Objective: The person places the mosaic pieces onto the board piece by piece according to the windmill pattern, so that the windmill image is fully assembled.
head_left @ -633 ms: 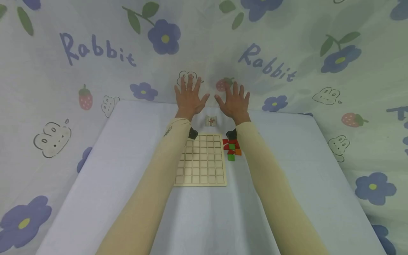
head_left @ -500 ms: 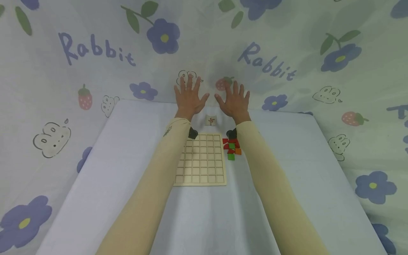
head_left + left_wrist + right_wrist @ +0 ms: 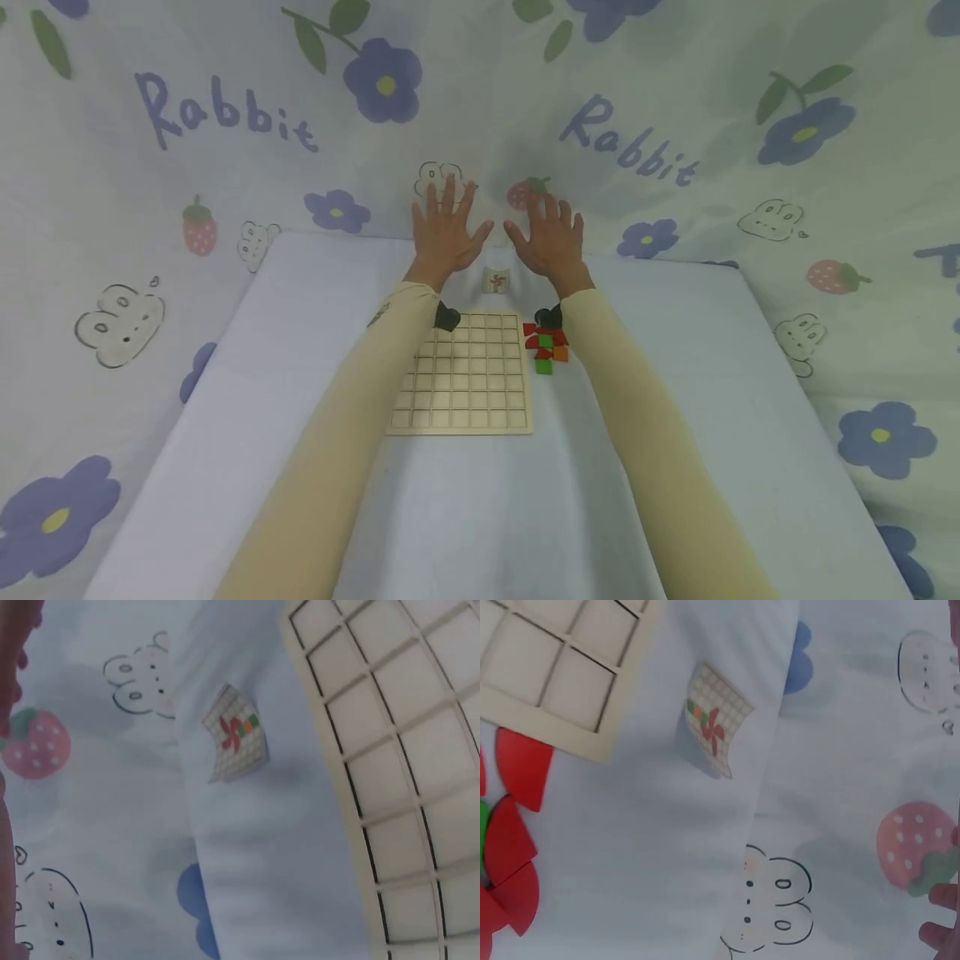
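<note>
My left hand (image 3: 445, 236) is held out beyond the table's far edge, its fingers spread and nothing in it. My right hand (image 3: 550, 243) mirrors it with fingers apart, also holding nothing. Between the wrists lies a small curled paper card (image 3: 497, 281), printed with a grid and a red, green and orange flower-like figure (image 3: 238, 733). Nearer me is a pale wooden grid board (image 3: 480, 383) with bare square cells; my left sleeve covers part of its left side. By its right edge sit several red quarter-round pieces (image 3: 517, 769), green squares (image 3: 543, 367) and an orange square (image 3: 560, 354).
A white-covered table (image 3: 675, 400) carries everything. Behind it hangs a cloth (image 3: 480, 83) printed with flowers, rabbits and strawberries. Black wrist cameras (image 3: 447, 317) jut inward at both sleeves, the right one (image 3: 548, 317) close above the coloured pieces.
Both forearms have spread slightly apart, the left one baring more of the board's left side. My right fingers have drawn in a little. The pieces and card stay put.
</note>
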`<action>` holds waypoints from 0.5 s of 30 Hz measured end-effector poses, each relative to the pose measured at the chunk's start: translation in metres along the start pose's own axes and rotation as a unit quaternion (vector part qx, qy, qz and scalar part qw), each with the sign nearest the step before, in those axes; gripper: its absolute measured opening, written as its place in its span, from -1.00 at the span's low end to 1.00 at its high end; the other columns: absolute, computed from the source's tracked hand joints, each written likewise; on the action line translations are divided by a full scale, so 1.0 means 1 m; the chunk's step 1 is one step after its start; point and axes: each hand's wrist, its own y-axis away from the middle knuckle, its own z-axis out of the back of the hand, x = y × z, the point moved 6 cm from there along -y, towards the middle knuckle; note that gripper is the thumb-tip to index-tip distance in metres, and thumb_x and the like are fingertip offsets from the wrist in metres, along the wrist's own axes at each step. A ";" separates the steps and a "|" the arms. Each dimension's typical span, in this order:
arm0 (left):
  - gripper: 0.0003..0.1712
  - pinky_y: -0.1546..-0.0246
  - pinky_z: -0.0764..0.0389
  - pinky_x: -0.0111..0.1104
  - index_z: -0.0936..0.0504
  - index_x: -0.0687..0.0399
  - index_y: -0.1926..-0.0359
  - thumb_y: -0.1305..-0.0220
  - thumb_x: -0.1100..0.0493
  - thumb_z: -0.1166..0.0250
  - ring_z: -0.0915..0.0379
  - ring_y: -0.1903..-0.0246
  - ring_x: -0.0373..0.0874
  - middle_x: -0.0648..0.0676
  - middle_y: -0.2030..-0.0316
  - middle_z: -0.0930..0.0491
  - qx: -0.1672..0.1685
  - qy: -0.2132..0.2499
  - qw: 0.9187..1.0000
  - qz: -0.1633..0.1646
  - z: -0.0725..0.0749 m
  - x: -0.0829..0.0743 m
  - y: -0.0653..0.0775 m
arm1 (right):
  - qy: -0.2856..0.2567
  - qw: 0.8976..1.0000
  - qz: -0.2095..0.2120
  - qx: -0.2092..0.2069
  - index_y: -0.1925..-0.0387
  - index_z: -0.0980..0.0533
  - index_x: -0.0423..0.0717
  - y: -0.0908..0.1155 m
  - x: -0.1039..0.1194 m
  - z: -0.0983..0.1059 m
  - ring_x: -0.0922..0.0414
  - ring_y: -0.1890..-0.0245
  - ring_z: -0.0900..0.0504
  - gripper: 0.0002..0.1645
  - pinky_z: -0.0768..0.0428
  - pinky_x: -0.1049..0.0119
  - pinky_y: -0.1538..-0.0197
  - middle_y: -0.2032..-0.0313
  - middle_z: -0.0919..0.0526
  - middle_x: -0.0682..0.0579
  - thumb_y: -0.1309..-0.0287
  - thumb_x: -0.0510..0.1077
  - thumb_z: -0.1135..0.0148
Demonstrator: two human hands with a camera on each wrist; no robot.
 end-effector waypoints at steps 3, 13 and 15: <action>-0.11 -0.36 0.23 0.23 0.45 -0.31 -0.54 -0.38 -0.48 0.40 0.54 -0.48 0.19 0.07 -0.54 0.45 0.000 -0.001 1.000 -0.027 0.000 0.009 0.013 | -0.009 0.998 0.051 -0.019 -0.47 -0.19 0.03 0.010 0.005 -0.001 -0.22 -0.42 -0.06 -0.23 -0.15 -0.23 -0.33 -0.44 -0.14 -0.18 -0.44 0.34 0.24; -0.04 -0.31 0.03 0.28 0.23 -0.14 -0.58 -0.38 -0.47 0.18 0.25 -0.46 0.29 0.17 -0.54 0.19 0.095 0.077 0.980 -0.159 -0.031 0.050 0.107 | -0.045 0.986 0.131 0.092 0.05 -0.70 0.01 0.075 -0.017 -0.045 -0.07 0.00 -0.42 -0.60 -0.42 -0.06 -0.07 0.05 -0.57 -0.05 -0.20 0.14 -0.34; 0.00 -0.30 0.01 0.28 0.20 -0.12 -0.58 -0.35 -0.48 0.12 0.25 -0.46 0.29 0.18 -0.54 0.17 0.127 0.104 0.971 -0.175 -0.044 0.059 0.128 | -0.047 0.983 0.128 0.119 0.07 -0.72 0.03 0.087 -0.021 -0.056 -0.05 0.03 -0.41 -0.60 -0.43 -0.05 -0.03 0.07 -0.57 -0.04 -0.14 0.14 -0.39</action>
